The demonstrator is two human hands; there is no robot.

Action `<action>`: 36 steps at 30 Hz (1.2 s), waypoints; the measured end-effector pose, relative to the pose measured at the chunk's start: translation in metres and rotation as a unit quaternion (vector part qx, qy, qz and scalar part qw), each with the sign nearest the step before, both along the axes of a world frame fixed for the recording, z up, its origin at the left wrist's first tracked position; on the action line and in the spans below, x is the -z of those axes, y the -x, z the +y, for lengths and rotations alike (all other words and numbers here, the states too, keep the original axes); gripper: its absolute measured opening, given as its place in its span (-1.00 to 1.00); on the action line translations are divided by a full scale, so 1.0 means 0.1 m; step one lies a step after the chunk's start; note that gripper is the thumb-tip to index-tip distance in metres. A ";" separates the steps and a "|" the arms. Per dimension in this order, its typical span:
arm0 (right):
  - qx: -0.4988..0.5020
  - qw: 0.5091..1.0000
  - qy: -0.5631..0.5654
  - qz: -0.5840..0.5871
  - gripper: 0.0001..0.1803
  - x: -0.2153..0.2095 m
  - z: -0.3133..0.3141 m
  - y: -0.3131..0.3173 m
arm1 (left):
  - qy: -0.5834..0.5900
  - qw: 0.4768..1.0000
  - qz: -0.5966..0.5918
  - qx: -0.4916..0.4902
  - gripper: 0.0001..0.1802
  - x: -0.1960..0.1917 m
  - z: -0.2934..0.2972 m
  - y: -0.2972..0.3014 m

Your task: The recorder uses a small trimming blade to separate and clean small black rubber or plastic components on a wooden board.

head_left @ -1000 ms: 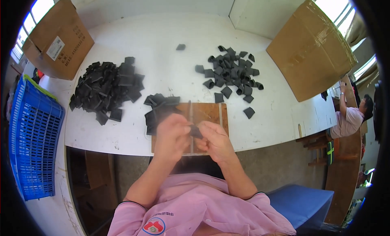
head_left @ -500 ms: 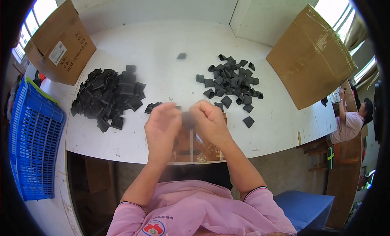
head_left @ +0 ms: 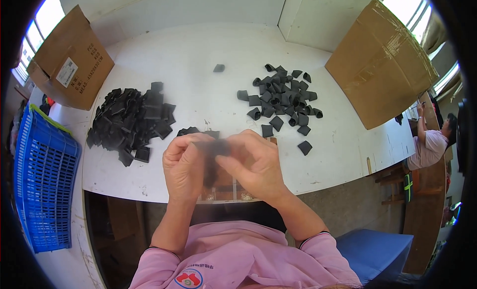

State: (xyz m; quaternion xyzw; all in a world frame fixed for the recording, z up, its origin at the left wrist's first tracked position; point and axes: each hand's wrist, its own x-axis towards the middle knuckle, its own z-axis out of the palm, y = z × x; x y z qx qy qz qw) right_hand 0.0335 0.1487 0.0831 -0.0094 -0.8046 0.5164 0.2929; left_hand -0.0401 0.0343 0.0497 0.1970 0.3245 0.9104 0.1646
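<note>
A limp black piece (head_left: 210,165), apparently fabric and smeared by motion, hangs between my hands above the front of the table. My left hand (head_left: 183,165) pinches its upper left part between thumb and bent fingers. From the other side, my right hand (head_left: 258,165) has curled fingers and a thumb closed at its right edge. To the left lies a heap of flat black pieces (head_left: 130,119). On the right is a looser group of black, sleeve-like pieces (head_left: 282,97), some showing open ends. A few black pieces (head_left: 189,131) lie just beyond my left hand.
A brown board (head_left: 229,184) lies under my hands at the table edge. Cardboard boxes stand at left (head_left: 72,60) and right (head_left: 380,65). A blue basket (head_left: 44,184) is far left. One black piece (head_left: 219,68) lies farther back. A person (head_left: 432,145) sits at far right.
My left hand has closed and moved slightly left and down. The right hand has turned, its thumb now toward the left. The black piece now shows larger, hanging between both hands.
</note>
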 end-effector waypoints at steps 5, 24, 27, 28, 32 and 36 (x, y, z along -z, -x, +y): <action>-0.024 0.999 -0.014 -0.020 -0.85 -0.05 0.04 0.01 | 0.039 0.998 0.046 -0.017 -0.94 0.06 -0.03 0.04; 0.023 0.988 -0.154 0.009 -0.90 0.18 0.09 0.06 | 0.282 0.927 0.247 -0.005 -0.83 -0.11 -0.07 0.19; 0.041 0.989 -0.123 0.070 -0.88 0.30 0.04 0.08 | 0.291 0.917 0.270 0.025 -0.86 -0.12 -0.09 0.22; 0.059 0.984 -0.138 0.099 -0.87 0.32 0.03 0.13 | 0.295 0.918 0.264 0.027 -0.86 -0.10 -0.09 0.23; 0.080 0.981 -0.148 0.098 -0.86 0.36 0.01 0.18 | 0.284 0.922 0.261 0.016 -0.91 0.07 -0.12 0.30; -0.113 0.930 0.349 -0.001 -0.77 0.08 0.47 0.19 | 0.367 0.908 0.204 0.010 -0.89 0.34 -0.08 0.44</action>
